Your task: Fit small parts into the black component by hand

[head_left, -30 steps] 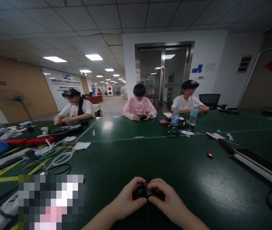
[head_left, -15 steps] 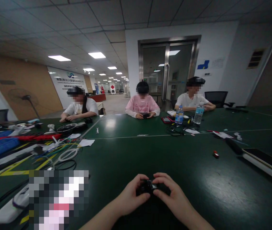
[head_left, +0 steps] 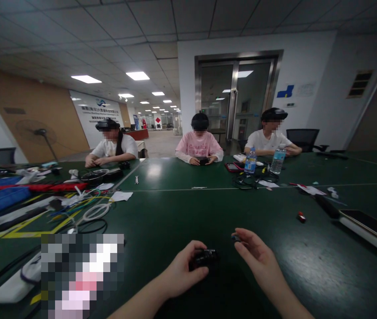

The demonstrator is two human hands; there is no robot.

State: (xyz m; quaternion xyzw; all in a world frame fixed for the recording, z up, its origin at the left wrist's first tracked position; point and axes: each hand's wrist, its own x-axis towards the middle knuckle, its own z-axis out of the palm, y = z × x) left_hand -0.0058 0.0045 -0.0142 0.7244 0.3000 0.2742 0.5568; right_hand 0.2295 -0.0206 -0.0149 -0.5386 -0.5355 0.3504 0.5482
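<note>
My left hand [head_left: 183, 270] is closed round a small black device [head_left: 204, 258] and holds it just above the dark green table [head_left: 181, 212], near its front edge. My right hand [head_left: 256, 257] hovers a short way to the right of the device, apart from it. Its thumb and forefinger pinch a tiny dark part [head_left: 236, 239], too small to name.
Cables, a red strip and blue items [head_left: 42, 195] crowd the table's left side. A small red object [head_left: 301, 216] and a flat black-and-white slab [head_left: 367, 228] lie to the right. Two water bottles [head_left: 264, 161] stand far across, where three people sit with headsets on.
My right hand has come off the black device and moved right and slightly up with a tiny part pinched in it. The left hand keeps hold of the device.
</note>
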